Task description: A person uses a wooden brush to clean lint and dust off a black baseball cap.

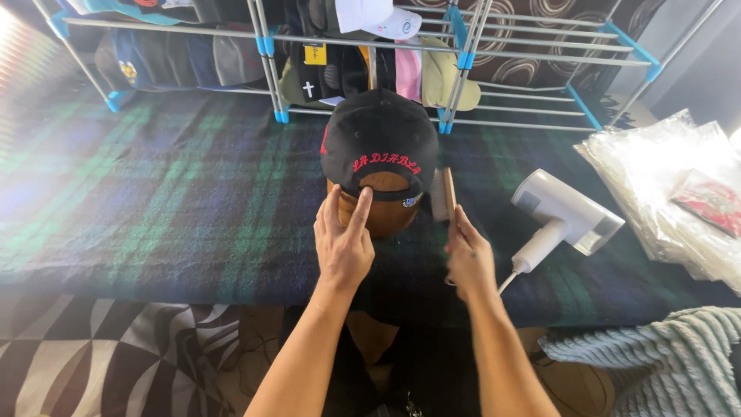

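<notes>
Cap (379, 139) on a brown form (384, 212), over the plaid bed (170, 193).
Left hand (343, 243) lays two straight fingers (361, 207) on the form under the cap's back opening; right hand (469, 259) pinches a brush (443, 194) beside it. White steamer (563, 216) lies right.

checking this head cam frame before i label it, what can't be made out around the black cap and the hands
1. Head view: the front and brim of the black cap with red embroidery face away, hidden by its crown.
2. The brown rounded form under the cap is mostly covered by the cap and the left hand.
3. The wooden brush in the right hand: its handle is hidden in the palm.
4. The white handheld steamer's cord runs behind the right forearm.
</notes>
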